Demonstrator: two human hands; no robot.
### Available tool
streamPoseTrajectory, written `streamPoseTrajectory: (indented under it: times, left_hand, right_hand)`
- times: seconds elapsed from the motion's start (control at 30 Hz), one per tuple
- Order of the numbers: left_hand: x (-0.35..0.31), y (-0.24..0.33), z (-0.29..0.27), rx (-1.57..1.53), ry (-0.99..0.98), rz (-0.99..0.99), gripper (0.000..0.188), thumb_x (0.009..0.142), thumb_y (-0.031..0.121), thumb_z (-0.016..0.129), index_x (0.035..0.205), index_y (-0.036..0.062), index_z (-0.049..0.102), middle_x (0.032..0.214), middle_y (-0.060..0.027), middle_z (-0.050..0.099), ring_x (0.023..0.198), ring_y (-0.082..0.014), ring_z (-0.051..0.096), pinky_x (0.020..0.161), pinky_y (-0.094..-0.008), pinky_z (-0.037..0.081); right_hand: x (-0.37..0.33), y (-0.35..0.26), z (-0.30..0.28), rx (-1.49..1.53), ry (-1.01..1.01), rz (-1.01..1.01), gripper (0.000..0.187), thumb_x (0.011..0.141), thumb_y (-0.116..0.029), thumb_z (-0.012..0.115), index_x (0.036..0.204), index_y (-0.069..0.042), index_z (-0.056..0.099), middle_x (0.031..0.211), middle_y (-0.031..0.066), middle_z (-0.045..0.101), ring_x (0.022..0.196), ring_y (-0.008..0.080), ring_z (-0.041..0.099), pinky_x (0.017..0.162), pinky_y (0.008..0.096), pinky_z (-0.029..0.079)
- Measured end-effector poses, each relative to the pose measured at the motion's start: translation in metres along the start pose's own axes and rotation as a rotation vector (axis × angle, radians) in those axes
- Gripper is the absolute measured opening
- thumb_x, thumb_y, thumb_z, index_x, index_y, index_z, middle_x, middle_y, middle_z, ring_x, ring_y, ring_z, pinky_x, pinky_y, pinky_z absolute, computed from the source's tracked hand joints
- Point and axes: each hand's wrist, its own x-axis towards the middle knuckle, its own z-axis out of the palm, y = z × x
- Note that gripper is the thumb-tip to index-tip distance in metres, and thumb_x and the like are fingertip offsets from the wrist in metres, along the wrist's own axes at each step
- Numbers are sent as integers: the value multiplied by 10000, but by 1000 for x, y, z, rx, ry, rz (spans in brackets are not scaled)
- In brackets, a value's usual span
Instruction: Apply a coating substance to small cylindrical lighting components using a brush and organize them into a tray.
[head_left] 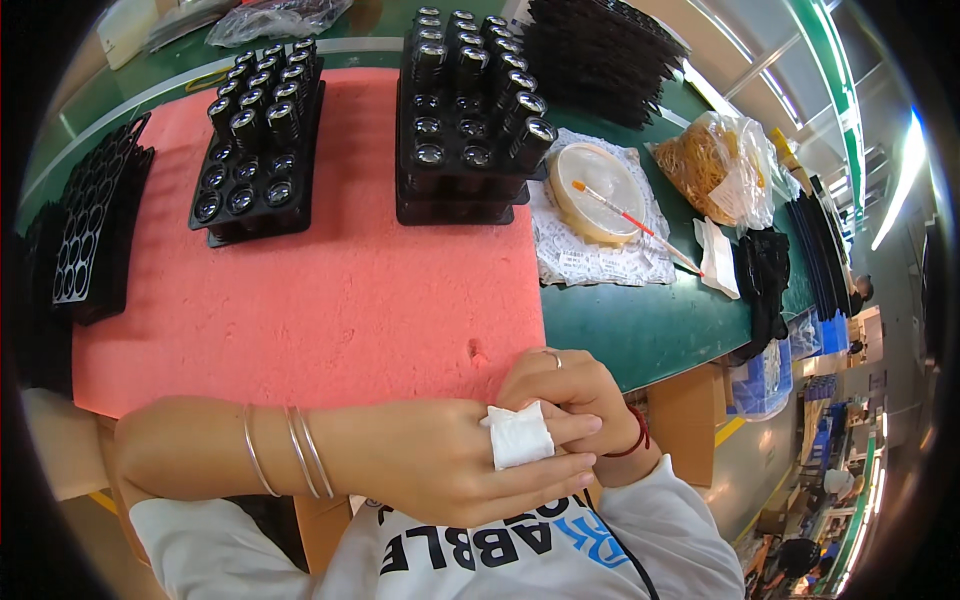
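My left hand [490,465] reaches in from the left, palm down, over the near edge of the pink foam mat [350,300]. Its fingers are stretched out to the right, and a white piece of tissue or wrap [521,436] lies around or over them near the knuckles. My right hand [565,385], with a ring on one finger, is curled against the far side of the left hand. Whatever its fingertips hold is hidden behind the left hand. Beyond both hands, black trays [250,205] [450,195] carry upright black cylinders with shiny round ends.
A stack of black hole trays [95,225] stands at the left. Right of the mat are a roll of clear tape [597,190], a red-and-white stick [635,222], a crumpled tissue [716,258] and a bag of rubber bands [710,165]. More black trays [600,55] lie at the back.
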Motion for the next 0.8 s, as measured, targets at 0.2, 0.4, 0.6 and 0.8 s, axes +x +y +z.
streamPoseTrajectory:
  times: [0.2,0.4,0.6,0.8]
  left_hand:
    - [6,-6,-19,-669,-51,-285,525,726,220,585,1199,-4,541,1275,-107,499,1191,-311,478,861,-335,488]
    - [5,-22,-18,-1693,425,-592,814,795,472,559,1395,0,277,1238,-118,456,1156,-225,432,1008,-334,282]
    - [-1,-31,-19,-1449,380,-625,876,762,567,490,1379,-23,297,1353,-181,400,1250,-291,391,1053,-348,226]
    - [-4,-25,-19,-836,160,-518,969,684,632,498,1339,-65,344,1352,-200,417,1265,-360,385,1059,-440,216]
  right_hand:
    - [-2,5,-5,119,-19,37,129,793,-88,566,861,14,606,725,92,591,639,223,566,593,305,427]
    - [-1,-2,9,342,238,189,188,797,-51,621,975,7,603,790,19,598,679,72,526,587,206,403]
    - [6,7,12,278,317,206,402,744,-84,714,1092,-12,527,915,15,563,876,95,544,730,238,424]
    - [11,-6,8,281,200,69,405,674,-40,754,1040,2,586,981,58,592,936,165,561,825,299,438]
